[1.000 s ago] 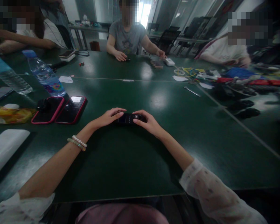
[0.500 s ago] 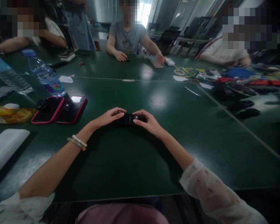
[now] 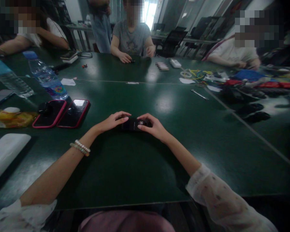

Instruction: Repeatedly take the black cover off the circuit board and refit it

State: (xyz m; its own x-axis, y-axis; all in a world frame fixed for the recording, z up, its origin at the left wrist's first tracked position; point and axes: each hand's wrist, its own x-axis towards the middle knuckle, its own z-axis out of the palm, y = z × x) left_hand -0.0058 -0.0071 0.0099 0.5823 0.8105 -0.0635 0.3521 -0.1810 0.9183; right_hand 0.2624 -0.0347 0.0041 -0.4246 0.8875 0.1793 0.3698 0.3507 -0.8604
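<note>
Left hand (image 3: pixel 113 122) and right hand (image 3: pixel 155 127) grip opposite ends of a black device (image 3: pixel 132 125).
On or just above the tabletop (image 3: pixel 132 170), it is probably light, stiff and slick; best held by its ends.

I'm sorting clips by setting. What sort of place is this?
Probably a shared office or workroom: a person in a grey shirt sits across a large green table, what looks like a wrench lies on it, and a black chair stands behind.
</note>
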